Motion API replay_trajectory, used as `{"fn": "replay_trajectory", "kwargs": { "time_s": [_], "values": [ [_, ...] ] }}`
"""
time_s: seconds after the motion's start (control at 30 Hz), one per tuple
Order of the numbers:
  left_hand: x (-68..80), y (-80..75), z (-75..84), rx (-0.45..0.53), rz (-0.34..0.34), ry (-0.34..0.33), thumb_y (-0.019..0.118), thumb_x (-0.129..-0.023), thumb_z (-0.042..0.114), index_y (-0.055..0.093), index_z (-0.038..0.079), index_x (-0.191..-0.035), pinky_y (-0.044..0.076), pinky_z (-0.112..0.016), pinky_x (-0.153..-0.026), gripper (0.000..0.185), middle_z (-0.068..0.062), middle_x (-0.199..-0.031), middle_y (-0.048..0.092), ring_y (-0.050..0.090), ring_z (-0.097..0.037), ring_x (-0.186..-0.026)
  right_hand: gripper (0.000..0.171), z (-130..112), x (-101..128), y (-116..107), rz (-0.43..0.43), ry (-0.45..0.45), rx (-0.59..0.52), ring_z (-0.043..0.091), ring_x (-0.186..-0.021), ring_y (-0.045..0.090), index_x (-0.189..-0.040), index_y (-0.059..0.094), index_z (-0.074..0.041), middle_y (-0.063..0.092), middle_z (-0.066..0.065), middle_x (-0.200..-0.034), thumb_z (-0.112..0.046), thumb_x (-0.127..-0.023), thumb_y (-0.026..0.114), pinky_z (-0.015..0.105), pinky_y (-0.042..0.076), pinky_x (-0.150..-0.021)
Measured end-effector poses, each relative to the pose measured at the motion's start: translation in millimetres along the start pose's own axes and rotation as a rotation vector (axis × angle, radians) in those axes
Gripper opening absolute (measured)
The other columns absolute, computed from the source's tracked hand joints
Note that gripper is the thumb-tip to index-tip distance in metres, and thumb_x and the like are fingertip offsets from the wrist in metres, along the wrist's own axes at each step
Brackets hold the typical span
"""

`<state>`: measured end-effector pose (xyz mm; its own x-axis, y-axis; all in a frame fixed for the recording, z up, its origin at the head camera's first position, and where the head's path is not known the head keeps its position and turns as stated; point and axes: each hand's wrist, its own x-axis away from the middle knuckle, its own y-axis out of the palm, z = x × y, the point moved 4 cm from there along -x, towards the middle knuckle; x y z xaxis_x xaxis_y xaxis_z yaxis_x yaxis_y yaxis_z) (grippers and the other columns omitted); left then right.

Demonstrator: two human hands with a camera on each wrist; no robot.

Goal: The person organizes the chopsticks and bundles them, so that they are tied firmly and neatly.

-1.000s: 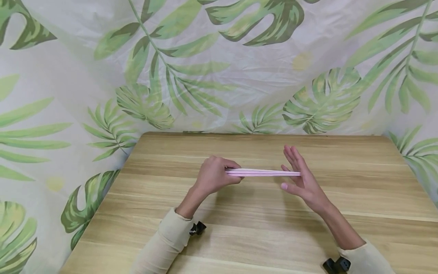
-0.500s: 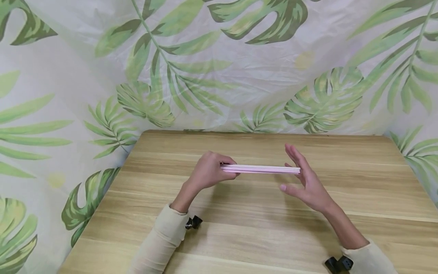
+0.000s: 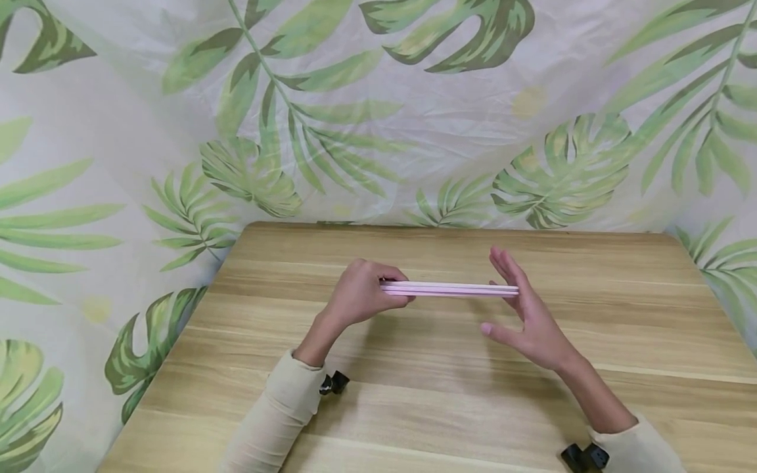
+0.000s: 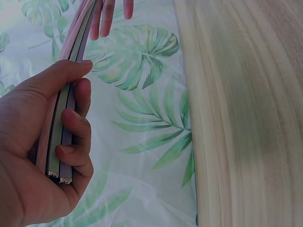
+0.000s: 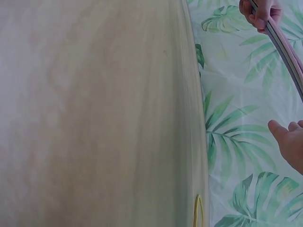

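Observation:
A thin stack of pink strips [image 3: 449,288] is held level above the wooden table [image 3: 449,407]. My left hand [image 3: 362,293] grips its left end, fingers and thumb curled round it. The left wrist view shows the same hand [image 4: 45,156] wrapped round the strips [image 4: 59,142], which look pink, green and grey at their cut ends. My right hand [image 3: 523,312] stands with straight fingers, its palm pressed flat against the right end of the stack. In the right wrist view the strips [image 5: 284,49] run past the thumb [image 5: 286,137].
A leaf-printed cloth [image 3: 378,112] hangs behind the table and drapes round its sides. The table's far edge [image 3: 449,230] lies just beyond my hands. Black wrist-mount clips [image 3: 582,454] show near both sleeves.
Both hands lifted the stack slightly and shifted it a little to the left. The grip of the left hand and the flat right palm are unchanged.

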<state>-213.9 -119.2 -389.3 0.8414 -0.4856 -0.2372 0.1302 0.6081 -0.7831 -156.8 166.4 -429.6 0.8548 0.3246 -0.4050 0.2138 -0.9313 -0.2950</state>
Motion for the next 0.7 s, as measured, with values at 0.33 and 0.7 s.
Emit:
{"fn": "replay_trajectory", "kwargs": {
  "time_s": [0.33, 0.7],
  "values": [
    [-0.4, 5.2, 5.8, -0.091, 0.034, 0.032, 0.092, -0.081, 0.024, 0.084, 0.022, -0.086, 0.041, -0.021, -0.057, 0.01, 0.011, -0.073, 0.075, 0.051, 0.0, -0.057, 0.116, 1.4, 1.6, 6.3, -0.031, -0.018, -0.127, 0.008, -0.166, 0.02, -0.174, 0.006, -0.016, 0.011, 0.019, -0.18, 0.019, -0.085, 0.072, 0.013, 0.032, -0.121],
    [-0.9, 6.3, 5.7, -0.216, 0.003, 0.053, 0.09, -0.082, 0.027, 0.081, 0.025, -0.085, 0.034, -0.024, -0.053, 0.009, 0.015, -0.063, 0.064, 0.044, -0.003, -0.054, 0.113, 3.2, 2.4, 8.0, -0.073, -0.014, -0.158, 0.009, -0.167, 0.018, -0.173, 0.003, -0.013, 0.007, 0.021, -0.18, 0.019, -0.087, 0.069, 0.014, 0.031, -0.123]
  ]
}}
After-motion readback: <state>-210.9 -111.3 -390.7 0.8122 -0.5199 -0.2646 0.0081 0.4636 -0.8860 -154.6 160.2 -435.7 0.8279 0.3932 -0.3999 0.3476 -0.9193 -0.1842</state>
